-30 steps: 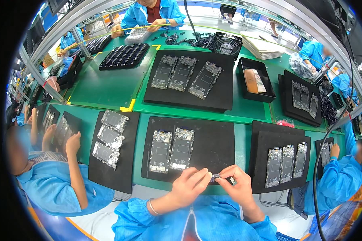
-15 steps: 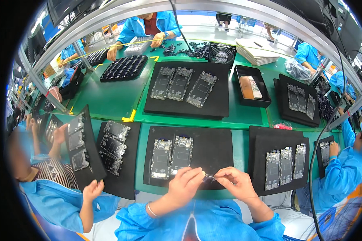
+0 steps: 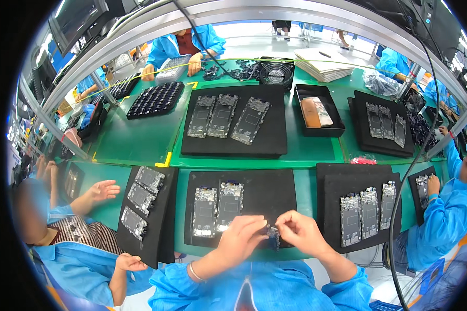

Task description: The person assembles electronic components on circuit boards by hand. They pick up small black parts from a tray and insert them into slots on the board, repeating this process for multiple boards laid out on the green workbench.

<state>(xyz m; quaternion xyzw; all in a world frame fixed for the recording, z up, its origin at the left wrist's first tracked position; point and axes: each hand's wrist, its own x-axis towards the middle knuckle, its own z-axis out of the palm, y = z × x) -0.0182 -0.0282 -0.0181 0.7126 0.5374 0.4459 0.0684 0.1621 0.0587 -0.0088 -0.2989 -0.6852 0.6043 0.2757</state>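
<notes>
My left hand [image 3: 242, 239] is closed in a pinch at the near edge of a black foam mat [image 3: 270, 189]. Its fingertips grip a small dark circuit part [image 3: 273, 239] with a bluish edge, mostly seen between my two hands. At the upper end of that part, my right hand [image 3: 302, 234] has thumb and forefinger pinched together; what sits in this pinch is too small to make out. Two phone circuit boards lie side by side on the mat: a left board [image 3: 205, 212] and a right board [image 3: 230, 206], the latter just beyond my left hand.
Beyond lies another black mat [image 3: 264, 140] with three boards, beside a black box [image 3: 340, 129]. Right of me, stacked mats [image 3: 324, 228] carry three boards. At left a co-worker's hand [image 3: 131, 262] holds a mat [image 3: 153, 228] with boards. A black cable [image 3: 397, 228] hangs at right.
The part between my hands has turned and hangs lower, showing more below my fingertips. The left co-worker's mat has swung right over the other mat, and one of their hands has left it.
</notes>
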